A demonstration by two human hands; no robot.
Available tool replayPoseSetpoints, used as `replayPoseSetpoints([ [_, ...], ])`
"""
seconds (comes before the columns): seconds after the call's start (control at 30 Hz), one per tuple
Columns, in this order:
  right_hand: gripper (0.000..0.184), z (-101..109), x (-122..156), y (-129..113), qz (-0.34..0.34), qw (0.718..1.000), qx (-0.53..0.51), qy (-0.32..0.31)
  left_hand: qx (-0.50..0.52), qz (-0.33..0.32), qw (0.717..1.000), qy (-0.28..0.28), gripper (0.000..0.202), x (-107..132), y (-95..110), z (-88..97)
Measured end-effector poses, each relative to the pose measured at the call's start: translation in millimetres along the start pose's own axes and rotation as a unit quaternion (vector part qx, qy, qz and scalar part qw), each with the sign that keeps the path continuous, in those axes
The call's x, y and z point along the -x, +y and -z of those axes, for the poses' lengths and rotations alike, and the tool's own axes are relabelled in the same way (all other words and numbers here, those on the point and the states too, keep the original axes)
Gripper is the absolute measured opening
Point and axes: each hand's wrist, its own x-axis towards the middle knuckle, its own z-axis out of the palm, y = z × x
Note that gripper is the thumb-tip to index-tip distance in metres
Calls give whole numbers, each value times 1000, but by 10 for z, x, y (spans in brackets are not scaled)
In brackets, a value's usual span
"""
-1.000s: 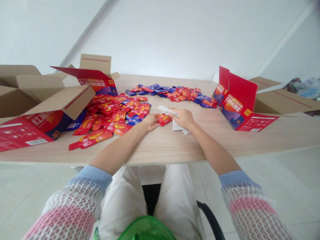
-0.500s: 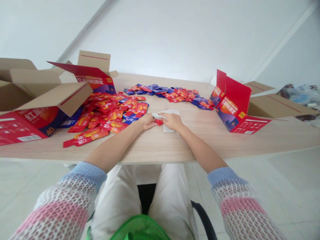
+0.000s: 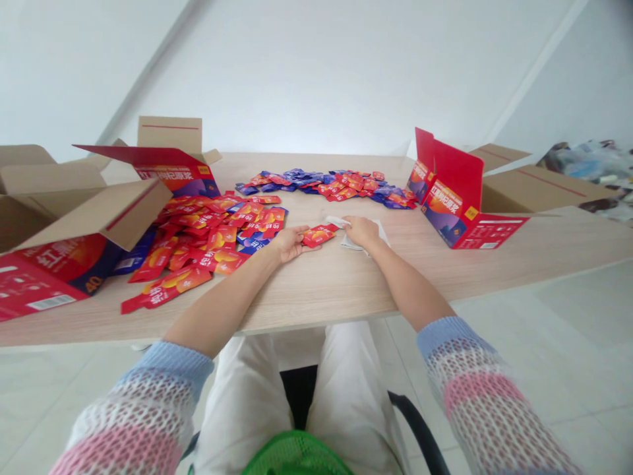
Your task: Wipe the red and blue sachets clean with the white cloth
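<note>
Our left hand (image 3: 289, 245) holds a red sachet (image 3: 319, 235), probably soft and slippery, best gripped by its edges; our right hand (image 3: 362, 232) clutches a white cloth (image 3: 337, 221).

Printed red cardboard cartons (image 3: 442, 206) and heaped red-and-blue flat sachets (image 3: 221, 237) on a pale wood-grain table (image 3: 321, 290) suggest a packing room.

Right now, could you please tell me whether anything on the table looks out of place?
Only mildly: red sachets jut out of the left-hand heap toward the near edge of the table, looking stray beside the rest. I see nothing torn.
</note>
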Motion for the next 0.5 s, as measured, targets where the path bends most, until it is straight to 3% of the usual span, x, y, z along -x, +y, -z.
replayPoseSetpoints([
  [0.13,43,132,35,188,-11,996,-67,63,0,-3,1000,5,57,-21,-5,4],
  [0.27,53,191,102,76,19,988,-111,107,12,5,1000,13,55,-15,-13,-8],
  [0.37,52,132,207,-191,72,990,-91,75,12,1,1000,-1,52,0,-15,-24],
  [0.5,44,28,335,-497,169,984,-55,-13,39,-16,999,4,31,5,7,-51],
])
